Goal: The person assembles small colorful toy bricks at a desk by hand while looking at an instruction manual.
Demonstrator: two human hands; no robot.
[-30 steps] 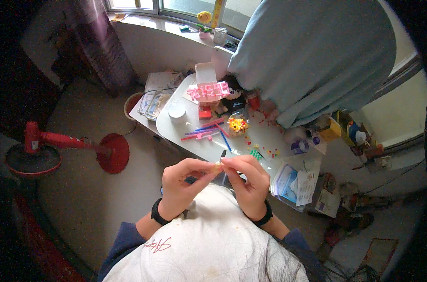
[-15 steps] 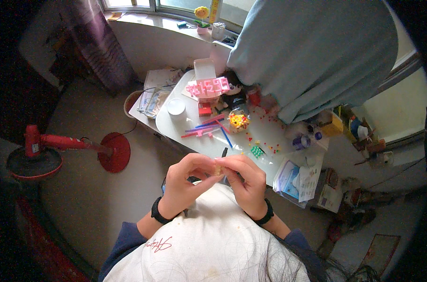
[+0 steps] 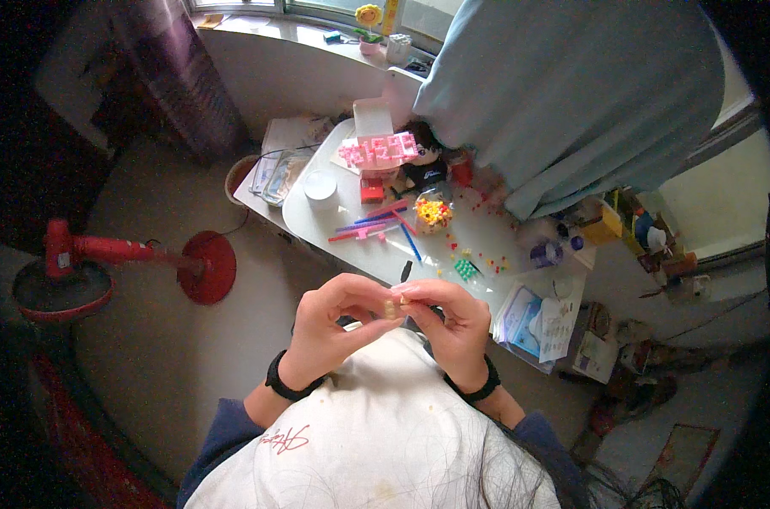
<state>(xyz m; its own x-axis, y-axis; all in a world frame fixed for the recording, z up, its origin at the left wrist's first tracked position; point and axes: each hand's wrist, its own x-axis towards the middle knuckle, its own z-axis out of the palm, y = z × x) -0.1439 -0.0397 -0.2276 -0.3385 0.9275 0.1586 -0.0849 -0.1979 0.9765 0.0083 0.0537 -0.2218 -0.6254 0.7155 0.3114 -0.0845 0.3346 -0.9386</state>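
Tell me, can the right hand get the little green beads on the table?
Probably yes: nothing seems to stand between the right hand and the green beads just beyond it. It looks busy at a small pale piece, though, so it may need to leave that first.

hands (image 3: 319, 338) b4 tbl (image 3: 315, 222), fan (image 3: 117, 253) l.

A small, pale yellow, short piece with a ridged, bead-like surface (image 3: 391, 310) stands roughly upright at the fingertips of the left hand (image 3: 334, 321), pinched between thumb and fingers, with part of it covered by them. Just beside it, a tiny tan-yellow bit (image 3: 404, 300) shows at the fingertips of the right hand (image 3: 453, 322). Both are too small to make out their material, and whether they touch cannot be told.
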